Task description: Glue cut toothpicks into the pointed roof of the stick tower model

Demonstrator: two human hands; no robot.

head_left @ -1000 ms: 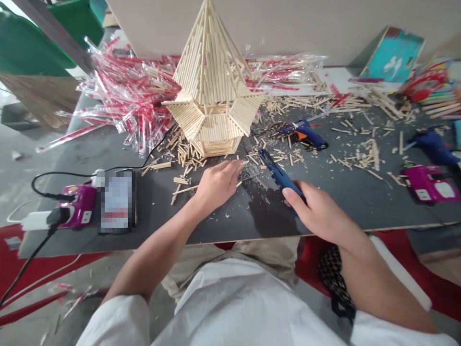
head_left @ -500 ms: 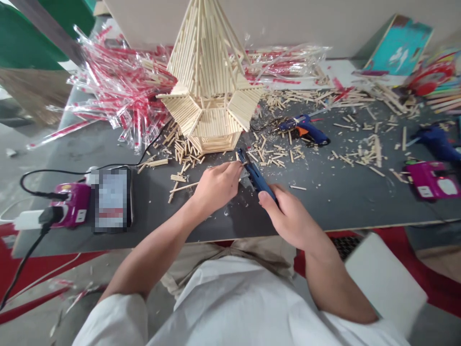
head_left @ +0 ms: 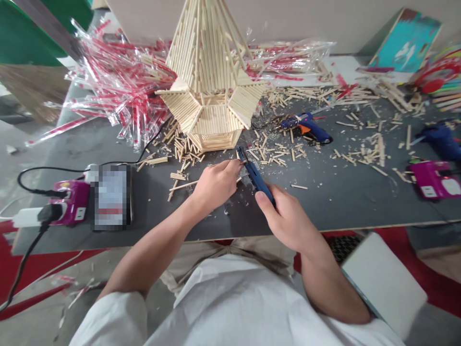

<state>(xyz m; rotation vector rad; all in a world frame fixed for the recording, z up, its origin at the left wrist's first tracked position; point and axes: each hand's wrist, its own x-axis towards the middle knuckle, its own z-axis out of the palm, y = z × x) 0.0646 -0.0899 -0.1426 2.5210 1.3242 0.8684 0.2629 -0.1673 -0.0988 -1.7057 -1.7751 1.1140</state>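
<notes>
One blue tool (head_left: 253, 174), likely stiff and light, is slanting over the desk (head_left: 342, 202), your right hand (head_left: 291, 216) wrapping its handle, the surest hold, your left hand (head_left: 218, 184) bunching beside its tip, contents unclear.

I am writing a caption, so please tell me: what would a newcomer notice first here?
Probably the tall, pointed stick model, standing at the back of the table, left of centre. Next, the heap of red-and-clear wrappers to its left, and the blue tool in the right hand, in front of the model.
</notes>
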